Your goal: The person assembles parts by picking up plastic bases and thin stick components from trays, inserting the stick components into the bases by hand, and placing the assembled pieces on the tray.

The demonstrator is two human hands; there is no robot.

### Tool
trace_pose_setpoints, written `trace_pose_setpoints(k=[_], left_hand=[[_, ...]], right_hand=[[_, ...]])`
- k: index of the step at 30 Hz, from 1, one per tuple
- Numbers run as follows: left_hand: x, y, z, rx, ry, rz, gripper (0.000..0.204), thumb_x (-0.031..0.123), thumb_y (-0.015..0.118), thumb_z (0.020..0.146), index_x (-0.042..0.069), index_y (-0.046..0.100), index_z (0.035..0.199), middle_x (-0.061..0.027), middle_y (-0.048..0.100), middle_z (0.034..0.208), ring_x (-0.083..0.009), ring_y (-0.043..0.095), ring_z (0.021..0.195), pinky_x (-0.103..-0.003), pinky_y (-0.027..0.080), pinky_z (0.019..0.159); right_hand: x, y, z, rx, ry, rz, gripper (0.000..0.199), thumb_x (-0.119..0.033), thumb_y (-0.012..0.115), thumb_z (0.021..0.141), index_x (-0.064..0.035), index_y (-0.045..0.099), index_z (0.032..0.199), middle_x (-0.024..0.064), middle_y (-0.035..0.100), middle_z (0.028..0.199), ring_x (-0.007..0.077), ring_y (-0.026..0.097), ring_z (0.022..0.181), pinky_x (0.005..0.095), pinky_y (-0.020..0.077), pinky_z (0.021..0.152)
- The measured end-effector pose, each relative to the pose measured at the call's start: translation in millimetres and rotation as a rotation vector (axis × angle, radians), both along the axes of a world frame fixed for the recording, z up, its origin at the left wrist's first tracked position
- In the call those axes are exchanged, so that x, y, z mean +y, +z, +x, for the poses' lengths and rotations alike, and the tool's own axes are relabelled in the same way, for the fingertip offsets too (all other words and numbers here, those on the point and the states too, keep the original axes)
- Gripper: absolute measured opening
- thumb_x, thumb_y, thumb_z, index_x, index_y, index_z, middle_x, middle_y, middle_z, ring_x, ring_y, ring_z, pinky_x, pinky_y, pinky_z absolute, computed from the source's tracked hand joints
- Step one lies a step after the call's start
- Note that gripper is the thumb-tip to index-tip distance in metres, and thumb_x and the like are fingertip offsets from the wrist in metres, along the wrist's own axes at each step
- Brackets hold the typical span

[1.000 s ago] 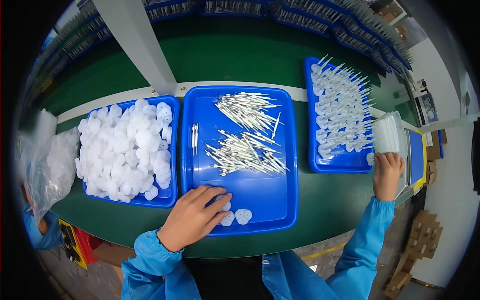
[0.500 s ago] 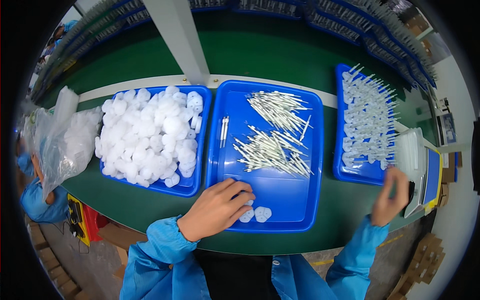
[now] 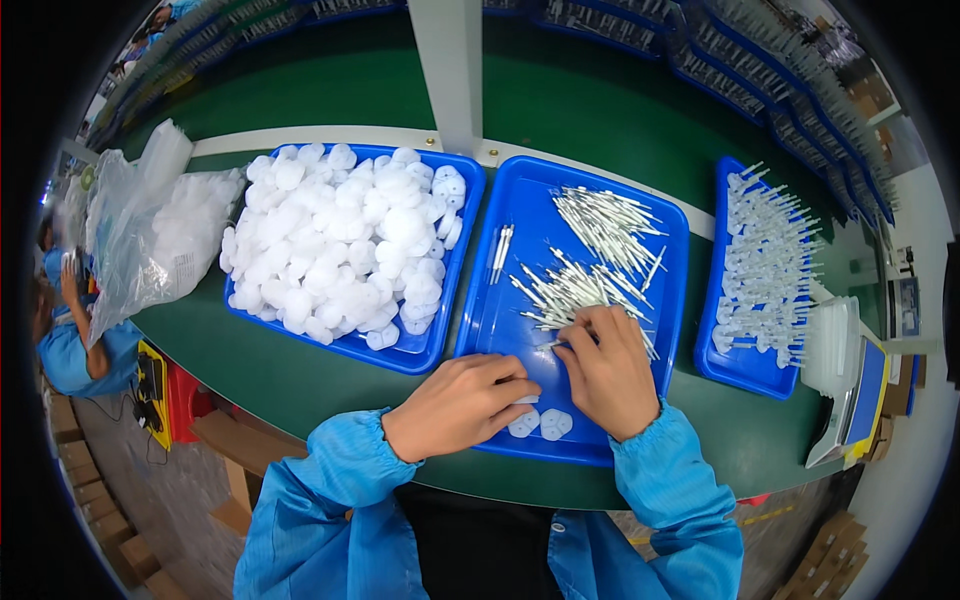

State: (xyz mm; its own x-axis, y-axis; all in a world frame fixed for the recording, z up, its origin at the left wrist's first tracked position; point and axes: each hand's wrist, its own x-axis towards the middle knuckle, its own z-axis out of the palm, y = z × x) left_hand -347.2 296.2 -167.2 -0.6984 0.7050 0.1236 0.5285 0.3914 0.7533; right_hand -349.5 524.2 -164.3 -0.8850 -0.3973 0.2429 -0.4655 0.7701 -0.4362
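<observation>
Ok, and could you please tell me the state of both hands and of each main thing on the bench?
Left hand: curled over a white disc, grip unclear
Right hand: fingers pinching a stick
Left tray: heaped with discs
Middle tray: partly filled
Stick piles: two, loose
Flat discs: two, side by side
Right tray: crowded with pale pieces
Plastic bag: crumpled, partly filled
</observation>
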Motion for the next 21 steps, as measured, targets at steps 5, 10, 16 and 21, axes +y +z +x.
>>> trace_pose_setpoints(k=[5, 10, 16, 21], left_hand=[[-0.7, 9.3, 0.3, -0.120, 0.165, 0.138, 0.019, 0.014, 0.079, 0.089, 0.006, 0.075, 0.106, -0.0101, 0.067, 0.095, -0.0268, 0.069, 0.077, -0.037, 0.057, 0.066], [0.9, 16.4, -5.1, -0.336, 0.313, 0.337, 0.028, 0.005, 0.078, 0.090, 0.003, 0.075, 0.118, -0.0110, 0.070, 0.101, -0.0181, 0.070, 0.083, -0.029, 0.059, 0.070], [2.7, 20.1, -4.7, -0.617, 0.348, 0.371, 0.036, 0.000, 0.074, 0.093, -0.002, 0.068, 0.129, -0.0143, 0.070, 0.110, -0.0172, 0.072, 0.089, -0.026, 0.060, 0.074], [2.4, 12.1, -4.1, -0.702, 0.374, 0.456, 0.033, 0.001, 0.074, 0.094, -0.005, 0.068, 0.126, -0.0142, 0.070, 0.111, -0.0176, 0.074, 0.091, -0.027, 0.061, 0.074]], right_hand=[[2.1, 3.5, 13.7, -0.072, 0.024, 0.105, 0.014, -0.002, 0.072, 0.085, -0.0014, 0.064, 0.096, 0.0117, 0.058, 0.110, 0.0322, 0.055, 0.103, 0.0422, 0.0428, 0.083], [9.3, 20.0, 29.0, -0.253, -0.215, -0.375, 0.017, 0.003, 0.074, 0.086, 0.0007, 0.066, 0.101, 0.0143, 0.066, 0.095, 0.0325, 0.064, 0.087, 0.0409, 0.0501, 0.075], [-2.8, 34.2, 36.2, -0.161, -0.123, -0.436, 0.025, 0.004, 0.078, 0.084, 0.0015, 0.074, 0.108, 0.0157, 0.072, 0.092, 0.0313, 0.069, 0.079, 0.0377, 0.0545, 0.069], [-7.7, 25.3, 35.3, -0.079, -0.113, -0.377, 0.024, 0.004, 0.078, 0.084, 0.0015, 0.074, 0.108, 0.0136, 0.070, 0.090, 0.0303, 0.066, 0.076, 0.0383, 0.0532, 0.066]])
